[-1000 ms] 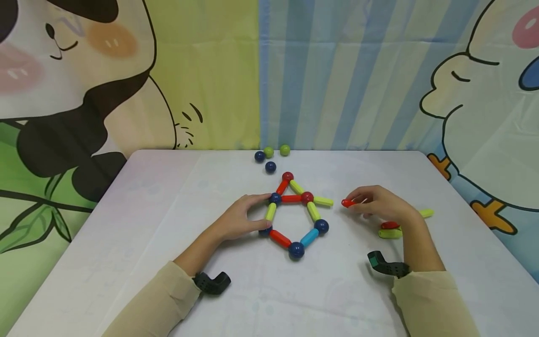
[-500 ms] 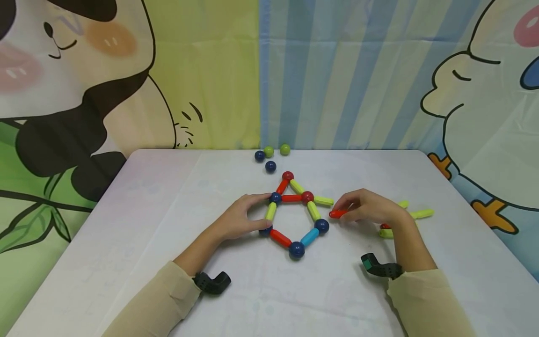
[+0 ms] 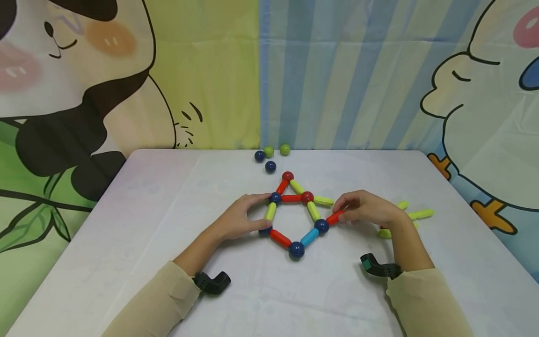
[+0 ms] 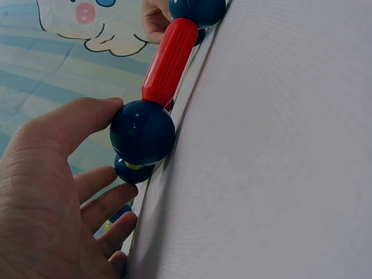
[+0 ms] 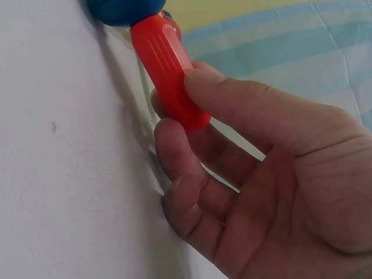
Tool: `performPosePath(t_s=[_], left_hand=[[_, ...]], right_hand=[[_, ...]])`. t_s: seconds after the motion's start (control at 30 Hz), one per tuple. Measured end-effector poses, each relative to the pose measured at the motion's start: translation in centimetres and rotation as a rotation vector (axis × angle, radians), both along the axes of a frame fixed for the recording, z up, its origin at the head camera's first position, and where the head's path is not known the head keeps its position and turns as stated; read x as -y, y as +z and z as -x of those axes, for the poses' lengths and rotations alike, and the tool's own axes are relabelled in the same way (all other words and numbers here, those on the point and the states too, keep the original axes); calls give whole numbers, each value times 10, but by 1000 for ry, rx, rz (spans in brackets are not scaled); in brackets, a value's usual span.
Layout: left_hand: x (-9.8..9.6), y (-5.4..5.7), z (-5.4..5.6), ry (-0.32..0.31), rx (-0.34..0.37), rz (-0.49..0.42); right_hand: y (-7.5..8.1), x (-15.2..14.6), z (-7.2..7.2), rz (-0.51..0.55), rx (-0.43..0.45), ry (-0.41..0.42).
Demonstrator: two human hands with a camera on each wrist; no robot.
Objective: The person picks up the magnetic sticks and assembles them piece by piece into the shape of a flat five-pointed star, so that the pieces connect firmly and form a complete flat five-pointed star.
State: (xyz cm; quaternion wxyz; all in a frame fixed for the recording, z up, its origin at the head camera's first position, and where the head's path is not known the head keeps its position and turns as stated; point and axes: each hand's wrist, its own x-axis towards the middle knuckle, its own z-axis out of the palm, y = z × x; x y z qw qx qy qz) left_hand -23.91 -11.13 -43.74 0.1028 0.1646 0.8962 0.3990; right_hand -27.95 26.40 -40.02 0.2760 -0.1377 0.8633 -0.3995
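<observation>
A flat frame of magnetic building sticks and balls lies mid-table, a triangle joined to a five-sided ring. My left hand (image 3: 236,218) holds its left side, the thumb at the lower-left blue ball (image 4: 142,132) and a finger at the upper-left blue ball (image 3: 275,198). A yellow-green stick (image 3: 271,211) runs between these two. My right hand (image 3: 370,209) pinches a red magnetic stick (image 5: 168,72) between thumb and fingers. The stick's far end meets the right-hand blue ball (image 3: 322,226). Just behind, another yellow-green stick (image 3: 323,201) juts out from a red ball (image 3: 307,198).
Loose blue balls (image 3: 271,167) and green balls (image 3: 285,150) sit near the table's back edge. Several yellow-green sticks (image 3: 421,214) lie to the right, partly behind my right wrist. A printed curtain (image 3: 337,75) hangs behind the white table (image 3: 147,210).
My right hand has moved left with the red stick, whose end now touches the right-hand blue ball. The left hand has stayed on the frame.
</observation>
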Motion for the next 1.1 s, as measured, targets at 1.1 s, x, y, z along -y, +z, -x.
performPosePath(t_s=[1.1], left_hand=[[1,-1,1,3,-4,9]], right_hand=[[12,25,4,-54,-280,-249]])
